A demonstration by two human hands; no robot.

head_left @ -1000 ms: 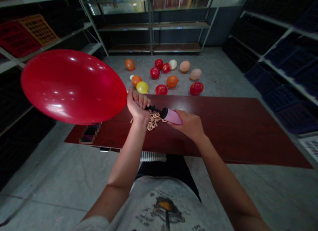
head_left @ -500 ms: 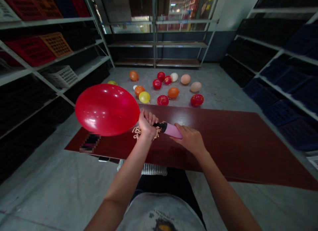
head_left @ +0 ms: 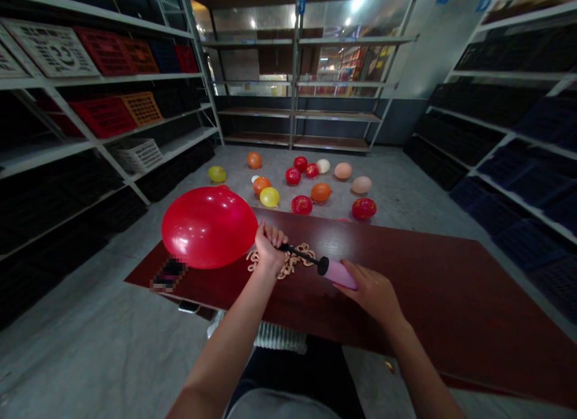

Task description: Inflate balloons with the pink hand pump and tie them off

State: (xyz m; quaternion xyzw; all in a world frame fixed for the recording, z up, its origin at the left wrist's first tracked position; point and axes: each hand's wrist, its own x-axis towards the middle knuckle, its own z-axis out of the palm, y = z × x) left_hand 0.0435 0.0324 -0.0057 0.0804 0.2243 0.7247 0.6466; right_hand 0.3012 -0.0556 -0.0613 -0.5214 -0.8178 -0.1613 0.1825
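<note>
A large inflated red balloon [head_left: 210,228] extends to the left from my left hand [head_left: 270,246]. That hand is closed around the balloon's neck and the front end of a hand balloon pump [head_left: 341,275]; the neck itself is hidden by my fingers. My right hand [head_left: 372,291] wraps round the pump's pink barrel, and a thin black rod shows between the two hands. Below and behind my left hand, a pile of uninflated beige balloons [head_left: 293,264] lies on the dark red-brown table [head_left: 433,281].
A blurred phone-like object [head_left: 169,273] lies at the table's left end. On the floor beyond are several inflated balloons, among them a yellow balloon [head_left: 269,197] and an orange balloon [head_left: 321,193]. Shelves with crates [head_left: 106,115] stand left and right, another rack [head_left: 293,112] at the back.
My right hand has drawn the pink barrel away to the right, so more of the black rod shows. My left hand keeps its hold. The camera view has tilted upward.
</note>
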